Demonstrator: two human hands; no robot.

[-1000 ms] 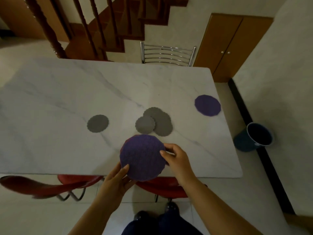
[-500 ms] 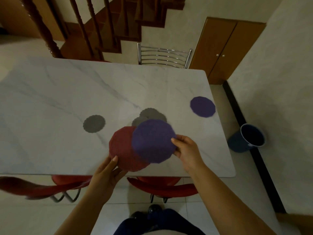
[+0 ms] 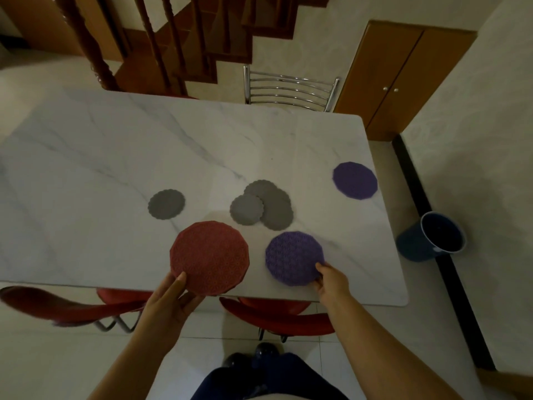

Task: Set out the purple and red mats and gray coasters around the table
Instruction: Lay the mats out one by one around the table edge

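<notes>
My left hand [image 3: 170, 301] grips the near edge of a round red mat [image 3: 209, 256], which juts past the front edge of the white marble table [image 3: 115, 157]. My right hand [image 3: 331, 281] pinches the near right rim of a purple mat [image 3: 294, 257] that rests on the table to the right of the red one. A second purple mat [image 3: 355, 180] lies flat near the table's right edge. One gray coaster [image 3: 166, 204] lies alone at the middle. A small pile of overlapping gray coasters [image 3: 264, 204] sits just beyond the two held mats.
Red chairs [image 3: 277, 314] are tucked under the near edge, and a metal chair [image 3: 290, 89] stands at the far side. A dark blue bucket [image 3: 432, 241] sits on the floor at the right. A wooden staircase [image 3: 161, 44] and a cabinet [image 3: 403, 79] are beyond the table.
The purple mat came off the top of the red mat and moved right and down to the table with my right hand. My left hand has kept the red mat at the front edge.
</notes>
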